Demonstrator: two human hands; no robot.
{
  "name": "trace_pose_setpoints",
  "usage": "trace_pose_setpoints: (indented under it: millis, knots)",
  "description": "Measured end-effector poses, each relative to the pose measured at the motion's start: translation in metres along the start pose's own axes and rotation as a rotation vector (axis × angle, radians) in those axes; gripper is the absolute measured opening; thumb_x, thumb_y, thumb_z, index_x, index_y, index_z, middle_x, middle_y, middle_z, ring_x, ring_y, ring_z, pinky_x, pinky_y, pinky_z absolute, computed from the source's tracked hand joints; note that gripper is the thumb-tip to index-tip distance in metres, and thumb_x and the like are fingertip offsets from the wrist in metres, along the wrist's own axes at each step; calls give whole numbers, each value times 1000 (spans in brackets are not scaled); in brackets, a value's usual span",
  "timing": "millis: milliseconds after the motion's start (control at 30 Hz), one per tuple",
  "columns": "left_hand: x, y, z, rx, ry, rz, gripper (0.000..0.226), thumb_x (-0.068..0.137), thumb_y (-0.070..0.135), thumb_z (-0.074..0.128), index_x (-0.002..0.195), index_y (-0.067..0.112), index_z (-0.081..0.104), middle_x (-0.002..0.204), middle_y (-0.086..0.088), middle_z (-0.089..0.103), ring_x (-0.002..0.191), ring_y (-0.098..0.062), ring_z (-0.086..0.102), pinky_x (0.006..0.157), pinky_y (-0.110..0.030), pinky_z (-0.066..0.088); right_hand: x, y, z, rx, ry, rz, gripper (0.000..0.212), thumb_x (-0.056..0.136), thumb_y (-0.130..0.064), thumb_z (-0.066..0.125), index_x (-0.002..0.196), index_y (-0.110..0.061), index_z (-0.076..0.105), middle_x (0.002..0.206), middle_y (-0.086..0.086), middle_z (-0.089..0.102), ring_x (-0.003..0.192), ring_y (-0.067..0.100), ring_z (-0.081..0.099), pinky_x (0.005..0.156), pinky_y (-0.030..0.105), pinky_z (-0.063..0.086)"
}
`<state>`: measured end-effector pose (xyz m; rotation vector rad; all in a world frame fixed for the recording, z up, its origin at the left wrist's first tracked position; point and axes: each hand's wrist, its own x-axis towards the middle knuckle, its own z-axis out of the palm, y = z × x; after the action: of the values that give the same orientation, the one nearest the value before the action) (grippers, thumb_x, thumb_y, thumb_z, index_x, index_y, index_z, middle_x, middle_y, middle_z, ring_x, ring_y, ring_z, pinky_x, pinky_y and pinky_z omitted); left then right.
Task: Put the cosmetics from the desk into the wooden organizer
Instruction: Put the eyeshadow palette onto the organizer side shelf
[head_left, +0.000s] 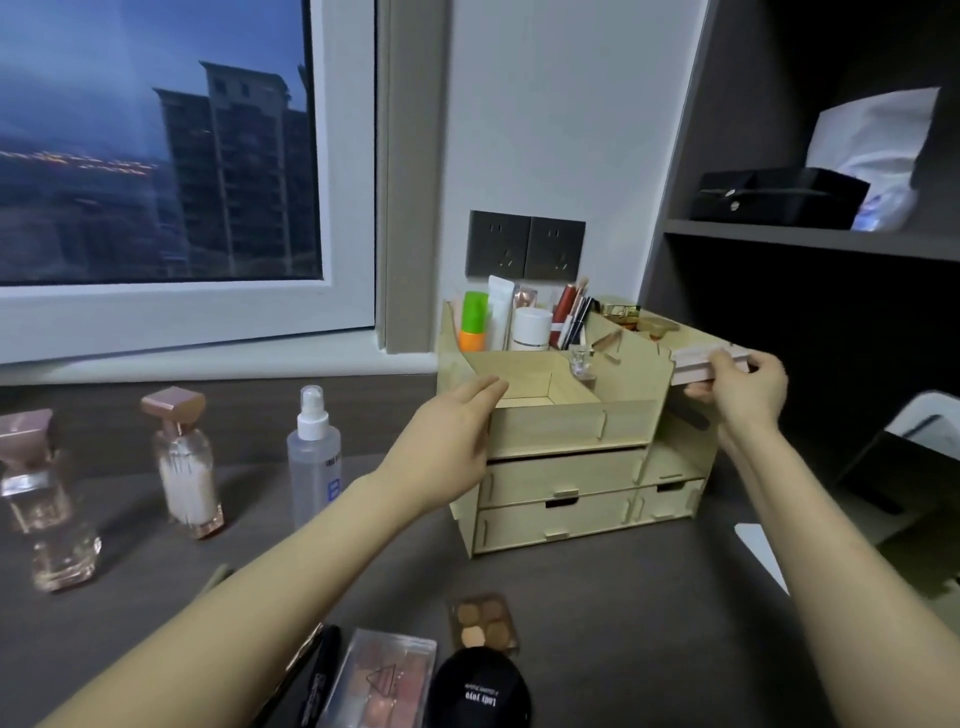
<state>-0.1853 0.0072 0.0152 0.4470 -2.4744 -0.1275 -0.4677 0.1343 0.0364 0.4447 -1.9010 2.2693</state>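
A person's left hand (447, 441), fingers straight and close together, rests flat against the front left corner of the wooden organizer (571, 431), a pale plywood caddy of slotted, tab-jointed panels with an open top tray and two rows of shallow drawers, standing at the back of the dark matte tabletop (623, 623). The right hand (743, 389) pinches a flat, pale pink rectangular case (698, 364) between thumb and curled fingers at the organizer's upper right edge. Upright tubes, a white jar (531, 328) and red lipsticks (563, 312) crowd the rear compartments. Loose on the tabletop to the left stand a clear plastic spray bottle (313, 457) with a white pump, two glass perfume bottles (184, 462) with square rose-gold caps and a squat clear glass bottle (65, 561). Nearest the camera lie a small brown four-pan eyeshadow quad (483, 623), a clear-lidded pink palette (384, 680), a glossy black round compact (478, 691) and a black mascara tube (319, 675) beside the left forearm. A grey double socket (524, 252) sits on the white wall behind; a black box (774, 197) occupies the grey shelf at right
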Motion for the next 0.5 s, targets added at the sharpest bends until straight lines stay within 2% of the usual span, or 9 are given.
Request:
trace_pose_setpoints:
  millis: [67,133,233,300,400,500]
  knots:
    - [-1,-2,2,-24,-4,-1,68,79,-1,47,143,14,31,152,-3,33,136,-21,36,108,-20,26,9,2,2,-36,-54,19,36,92,-20,55,123,-5,49,93,14,65,40,6,62,37,15,48]
    - [-1,-3,2,-43,-6,1,70,79,-2,45,144,16,29,152,0,32,137,-19,35,107,-17,24,16,1,3,-98,-95,35,35,91,-21,55,121,-2,52,74,12,64,34,6,57,32,15,43]
    - [-2,-3,1,-54,0,2,66,82,0,46,143,16,31,152,1,33,133,-19,40,104,-14,24,20,2,3,-179,-121,64,32,88,-23,59,112,-1,60,61,6,59,39,11,51,32,17,37]
    - [-1,-1,1,-50,33,1,52,87,10,50,138,14,40,147,1,40,117,-21,54,98,-17,32,18,5,5,-190,-120,56,34,87,-23,59,115,-4,59,60,5,59,43,13,50,33,19,36]
    - [1,4,3,-12,119,4,27,93,27,47,112,10,56,119,-3,57,90,-23,59,79,-28,42,12,10,5,-211,-92,24,34,87,-28,57,117,-13,55,59,2,60,44,13,53,37,22,39]
    - [5,7,5,34,170,5,22,95,23,44,93,5,55,95,-8,59,79,-29,57,68,-37,45,10,12,0,-282,-85,6,36,84,-34,55,115,-16,55,60,5,64,45,15,59,39,23,43]
